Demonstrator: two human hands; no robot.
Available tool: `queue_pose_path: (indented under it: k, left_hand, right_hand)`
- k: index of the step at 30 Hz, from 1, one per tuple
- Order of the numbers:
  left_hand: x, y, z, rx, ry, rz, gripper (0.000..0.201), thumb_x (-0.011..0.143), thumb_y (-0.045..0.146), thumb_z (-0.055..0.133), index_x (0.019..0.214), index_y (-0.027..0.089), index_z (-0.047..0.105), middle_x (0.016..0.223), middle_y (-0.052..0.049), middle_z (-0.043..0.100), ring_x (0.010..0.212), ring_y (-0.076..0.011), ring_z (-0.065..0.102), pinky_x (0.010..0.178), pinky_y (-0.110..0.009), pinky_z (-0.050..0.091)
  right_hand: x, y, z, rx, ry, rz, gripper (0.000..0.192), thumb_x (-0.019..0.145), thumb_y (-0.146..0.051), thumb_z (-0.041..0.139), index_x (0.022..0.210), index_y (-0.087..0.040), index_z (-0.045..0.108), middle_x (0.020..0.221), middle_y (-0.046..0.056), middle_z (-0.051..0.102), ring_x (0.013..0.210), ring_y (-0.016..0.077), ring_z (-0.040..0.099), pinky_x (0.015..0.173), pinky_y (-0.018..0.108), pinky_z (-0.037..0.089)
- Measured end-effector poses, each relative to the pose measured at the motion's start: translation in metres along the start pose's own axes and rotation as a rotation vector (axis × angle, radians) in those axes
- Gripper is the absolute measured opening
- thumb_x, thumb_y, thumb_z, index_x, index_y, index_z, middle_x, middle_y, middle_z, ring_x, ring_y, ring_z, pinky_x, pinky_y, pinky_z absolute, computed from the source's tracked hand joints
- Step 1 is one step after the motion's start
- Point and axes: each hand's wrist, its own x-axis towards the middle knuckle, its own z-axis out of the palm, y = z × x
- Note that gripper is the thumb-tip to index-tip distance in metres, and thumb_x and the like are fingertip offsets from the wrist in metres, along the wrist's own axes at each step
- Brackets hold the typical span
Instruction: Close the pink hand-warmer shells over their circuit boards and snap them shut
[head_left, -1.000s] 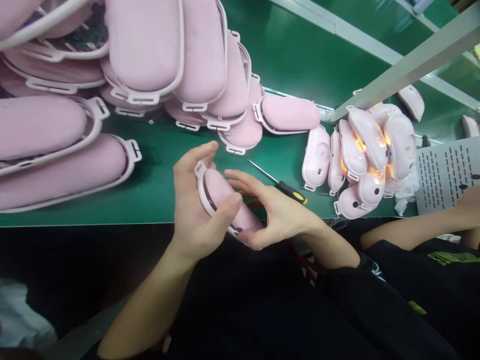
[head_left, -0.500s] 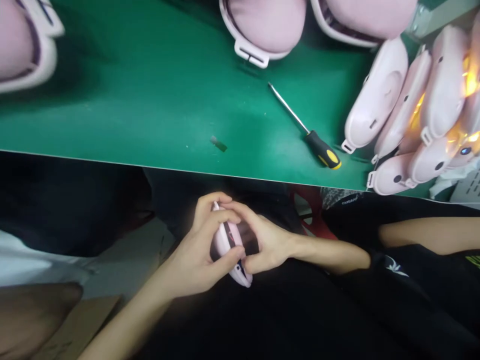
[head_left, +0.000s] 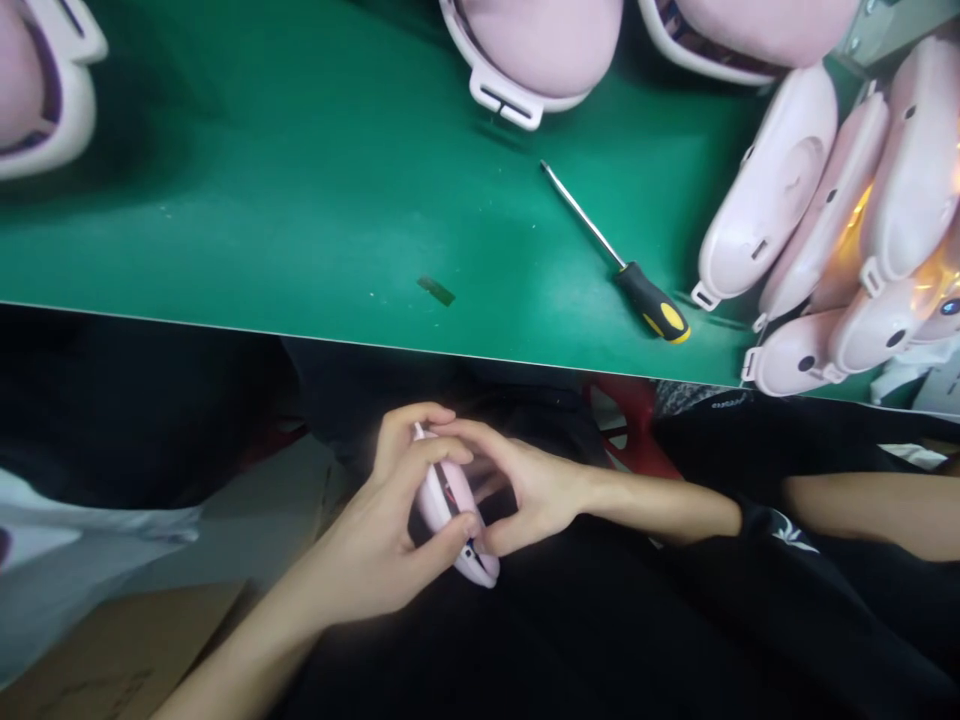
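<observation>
A left hand [head_left: 379, 540] and a right hand [head_left: 540, 492] share one grip on a pink case [head_left: 435, 505], clasped on the body side of the counter [head_left: 262, 200] and tilted with its open seam showing, apparently so both thumbs can bear near the gap. Beyond and right of the grip lies a screwdriver [head_left: 645, 298], its handle toward the edge, perhaps for easy pickup; farther out sit pale shells [head_left: 772, 190] rightward and pink padded units [head_left: 544, 40] ahead.
</observation>
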Motion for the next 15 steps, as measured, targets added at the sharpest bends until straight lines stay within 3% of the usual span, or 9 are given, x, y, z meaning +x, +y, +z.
queue_pose_path:
  k: [6,8,10,12,15]
  left_hand:
    - [-0.007,-0.022,0.002,-0.090,0.005,0.004,0.054,0.116,0.049,0.058,0.169,0.039,0.052,0.164,-0.016,0.051,0.152,-0.0376,0.059,0.112,-0.053,0.069]
    - [-0.010,-0.028,0.001,-0.103,0.064,0.003,0.049,0.116,0.053,0.057,0.163,0.039,0.060,0.158,-0.015,0.056,0.148,-0.0365,0.061,0.113,-0.053,0.068]
    - [-0.015,-0.031,-0.001,-0.088,0.198,-0.031,0.041,0.113,0.059,0.064,0.146,0.036,0.071,0.145,-0.013,0.061,0.135,-0.0343,0.067,0.108,-0.051,0.068]
    - [-0.020,-0.031,-0.004,-0.058,0.361,-0.080,0.037,0.108,0.063,0.075,0.130,0.033,0.077,0.132,-0.010,0.063,0.122,-0.0314,0.070,0.103,-0.050,0.067]
    - [-0.027,-0.028,-0.008,-0.032,0.451,-0.154,0.035,0.103,0.062,0.082,0.122,0.033,0.078,0.126,-0.006,0.062,0.114,-0.0291,0.073,0.104,-0.051,0.065]
  right_hand:
    - [-0.003,-0.012,-0.009,0.034,-0.094,0.017,0.127,0.089,-0.037,0.101,0.187,-0.031,0.019,0.184,0.024,0.045,0.154,0.0325,0.068,0.113,0.044,0.070]
    - [-0.005,-0.012,-0.006,-0.036,-0.059,-0.025,0.128,0.090,-0.049,0.102,0.188,-0.031,0.022,0.189,0.024,0.040,0.159,0.0335,0.067,0.120,0.047,0.068]
    - [-0.007,-0.011,0.003,-0.236,0.075,-0.126,0.118,0.091,-0.055,0.101,0.185,-0.028,0.035,0.190,0.022,0.043,0.165,0.0344,0.062,0.133,0.051,0.059]
    - [-0.007,-0.010,0.016,-0.439,0.205,-0.261,0.096,0.098,-0.058,0.095,0.176,-0.022,0.053,0.183,0.020,0.055,0.167,0.0317,0.061,0.141,0.048,0.051]
    - [0.000,-0.011,0.032,-0.573,0.295,-0.404,0.064,0.112,-0.058,0.077,0.160,-0.017,0.069,0.166,0.017,0.074,0.154,0.0243,0.073,0.135,0.039,0.057]
